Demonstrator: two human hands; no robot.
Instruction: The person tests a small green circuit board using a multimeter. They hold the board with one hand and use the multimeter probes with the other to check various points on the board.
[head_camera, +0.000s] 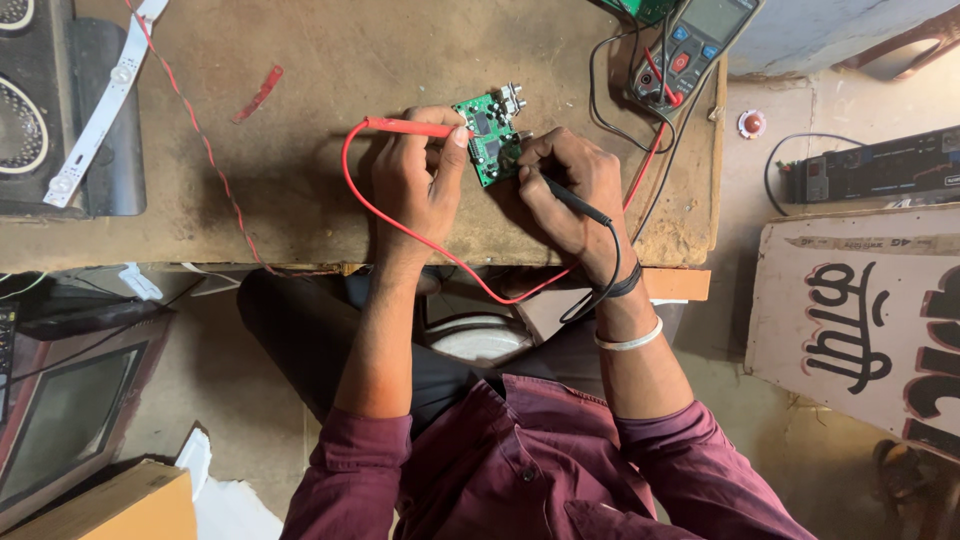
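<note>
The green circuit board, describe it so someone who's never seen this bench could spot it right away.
Start at the worn brown workbench and go to its near edge, where the left hand and right hand meet. The green circuit board stands between their fingertips, touched by the red probe and black probe. It is the only small green board with silver connectors on its far edge.

On the desk (300, 200) we list: circuit board (489, 137) centre, between our hands; multimeter (693, 45) behind right; light strip (105, 100) far left.
</note>
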